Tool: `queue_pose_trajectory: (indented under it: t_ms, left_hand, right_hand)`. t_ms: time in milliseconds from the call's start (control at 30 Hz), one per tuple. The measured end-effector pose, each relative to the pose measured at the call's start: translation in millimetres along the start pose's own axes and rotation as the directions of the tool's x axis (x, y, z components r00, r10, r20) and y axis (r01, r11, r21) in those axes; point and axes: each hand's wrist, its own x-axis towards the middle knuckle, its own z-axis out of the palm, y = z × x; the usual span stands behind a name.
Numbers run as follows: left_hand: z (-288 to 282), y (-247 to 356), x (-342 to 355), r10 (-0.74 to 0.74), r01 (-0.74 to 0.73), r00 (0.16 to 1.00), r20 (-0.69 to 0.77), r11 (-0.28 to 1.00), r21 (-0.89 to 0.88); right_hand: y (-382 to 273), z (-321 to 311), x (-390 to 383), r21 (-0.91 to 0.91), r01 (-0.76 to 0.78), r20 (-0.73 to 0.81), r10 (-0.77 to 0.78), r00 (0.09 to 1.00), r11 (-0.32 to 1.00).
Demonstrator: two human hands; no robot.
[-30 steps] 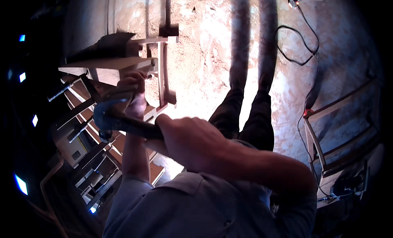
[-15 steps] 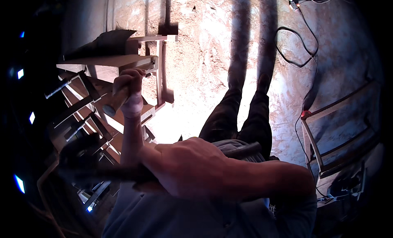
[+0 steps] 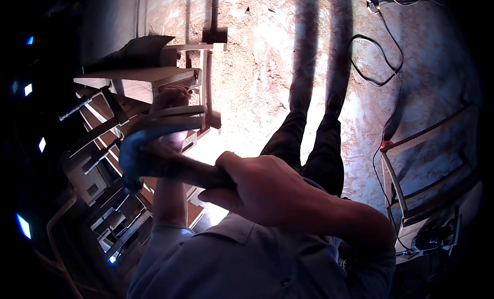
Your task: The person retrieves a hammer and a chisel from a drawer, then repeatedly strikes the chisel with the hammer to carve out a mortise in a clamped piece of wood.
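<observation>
My right hand (image 3: 267,188) is closed around the dark handle of a claw hammer (image 3: 200,174), held across the front of my body. The hammer's head and its two curved claws are in front of my left hand (image 3: 174,95). That hand is closed beside the end of a pale wooden piece (image 3: 139,83) on the left. In the earlier picture its fist grips a chisel with a rounded wooden handle. Now the hammer covers most of that grip, and the chisel can hardly be made out.
Bar clamps (image 3: 114,106) are set along the wooden piece, with a dark sheet (image 3: 128,53) on top. To the right stands a wooden frame (image 3: 399,183) with a red-lit spot at its corner. A black cable (image 3: 378,83) loops over the brightly lit floor (image 3: 257,67).
My right hand has swung the hammer up and away from my chest, so its head now overlaps my left hand. The left hand stays at the wood's end.
</observation>
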Motion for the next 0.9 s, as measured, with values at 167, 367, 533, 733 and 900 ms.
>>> queue_pose_trajectory:
  t_ms: [167, 367, 533, 733, 900]
  left_hand:
    - [32, 38, 12, 0.014, -0.013, 0.998, 0.063, 1.0, -0.021]
    - [25, 23, 25, 0.187, -0.219, 0.911, 0.368, 0.975, 0.046]
    - [50, 13, 9, 0.143, -0.179, 0.885, 0.443, 0.983, 0.042]
    - [81, 33, -8, 0.155, -0.358, 0.832, 0.532, 0.883, 0.302]
    - [92, 20, 2, 0.271, -0.537, 0.79, 0.551, 0.739, 0.407]
  right_hand:
    - [14, -7, -16, -0.011, -0.05, -0.041, 0.049, 0.998, 0.999]
    - [23, -3, -33, -0.091, -0.017, 0.047, 0.022, 0.999, 0.996]
    - [34, -3, -48, -0.1, -0.087, 0.044, 0.092, 0.995, 0.991]
    - [53, -15, -81, -0.027, -0.224, -0.074, 0.222, 0.972, 0.974]
    - [74, -24, -104, 0.04, -0.374, -0.274, 0.37, 0.888, 0.927]
